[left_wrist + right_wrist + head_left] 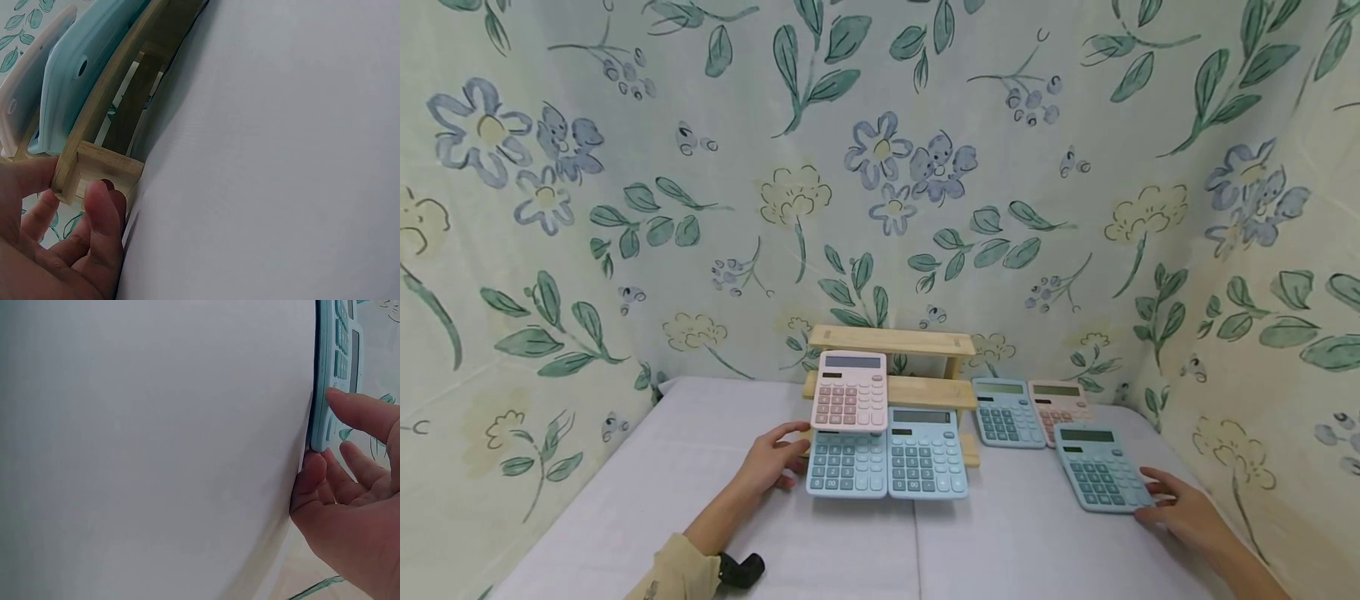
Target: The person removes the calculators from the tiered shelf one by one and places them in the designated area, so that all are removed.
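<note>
A tiered wooden rack (891, 340) stands against the back. One pink calculator (850, 392) leans on its middle tier, over the top of a blue calculator (847, 467) on the lowest tier. Beside that leans another blue calculator (927, 454). At the rack's left end, my left hand (771, 458) grips the end of the lowest board (69, 169) with thumb and curled fingers. My right hand (1183, 508) pinches the lower right corner of a blue calculator (1101, 468), thumb on its face and fingertips at its underside (322, 425).
Right of the rack lie a blue calculator (1007, 412) and a pink calculator (1060, 402), the pink one partly covered by its neighbours. White cloth (1000, 542) covers the table. Floral curtains (880, 167) close off the back and sides.
</note>
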A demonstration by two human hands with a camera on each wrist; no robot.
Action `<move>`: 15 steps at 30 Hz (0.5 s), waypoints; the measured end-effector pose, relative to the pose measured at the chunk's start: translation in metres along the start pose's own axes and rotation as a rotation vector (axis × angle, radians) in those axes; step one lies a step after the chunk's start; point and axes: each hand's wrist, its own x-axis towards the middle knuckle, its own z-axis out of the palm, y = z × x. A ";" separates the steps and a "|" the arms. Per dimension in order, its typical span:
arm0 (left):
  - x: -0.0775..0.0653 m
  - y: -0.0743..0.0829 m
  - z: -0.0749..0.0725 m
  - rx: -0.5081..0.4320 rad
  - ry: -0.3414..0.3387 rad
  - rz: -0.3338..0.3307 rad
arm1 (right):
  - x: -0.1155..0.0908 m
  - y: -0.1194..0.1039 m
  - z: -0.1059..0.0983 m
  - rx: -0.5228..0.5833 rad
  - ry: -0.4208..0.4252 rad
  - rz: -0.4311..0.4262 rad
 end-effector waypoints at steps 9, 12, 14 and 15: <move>-0.001 0.000 0.000 -0.021 -0.005 0.010 | -0.023 -0.016 -0.014 0.054 -0.046 -0.001; -0.001 0.000 0.000 -0.020 -0.007 0.011 | -0.026 -0.022 -0.017 0.067 -0.031 0.019; -0.001 0.000 0.000 -0.019 -0.006 0.011 | -0.026 -0.025 -0.018 0.094 -0.023 0.030; -0.001 0.000 0.000 -0.018 -0.006 0.012 | -0.027 -0.027 -0.019 0.106 -0.020 0.035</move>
